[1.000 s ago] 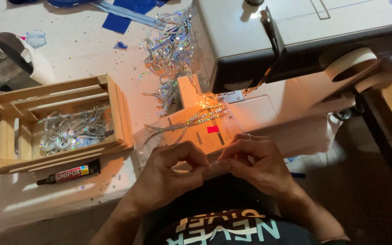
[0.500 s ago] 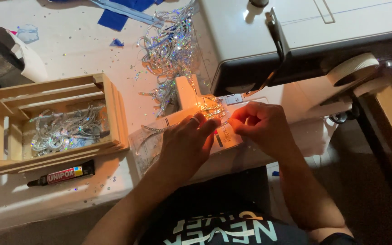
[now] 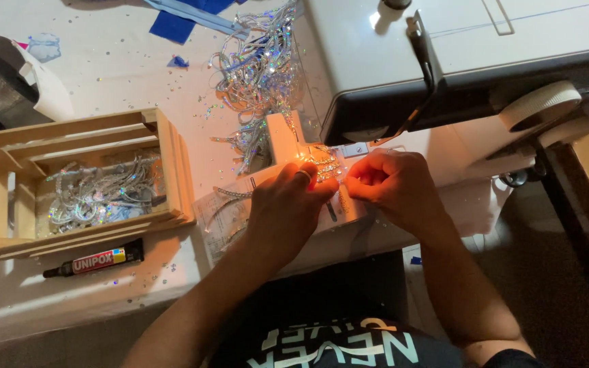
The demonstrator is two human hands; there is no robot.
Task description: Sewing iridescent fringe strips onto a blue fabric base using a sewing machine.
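My left hand (image 3: 288,208) rests on the bed of a white sewing machine (image 3: 444,54), fingers pressing a shiny sequin strip (image 3: 318,162) flat under the machine's warm lamp. There is a ring on one finger. My right hand (image 3: 393,187) sits just to the right, fingertips pinched on the same strip close to the needle area. The strip trails off to the left (image 3: 230,194) over the machine bed. The needle itself is hidden behind my fingers.
A wooden crate (image 3: 165,163) at the left holds a tangle of sequin strips (image 3: 97,197). A black glue tube (image 3: 93,260) lies in front of it. More sequin trim (image 3: 257,68) is piled behind the machine bed, with blue fabric scraps (image 3: 178,24) beyond. A handwheel (image 3: 540,105) sticks out at the right.
Both hands have moved from near my body up onto the machine bed and now hold the sequin strip under the lamp. The view has shifted slightly.
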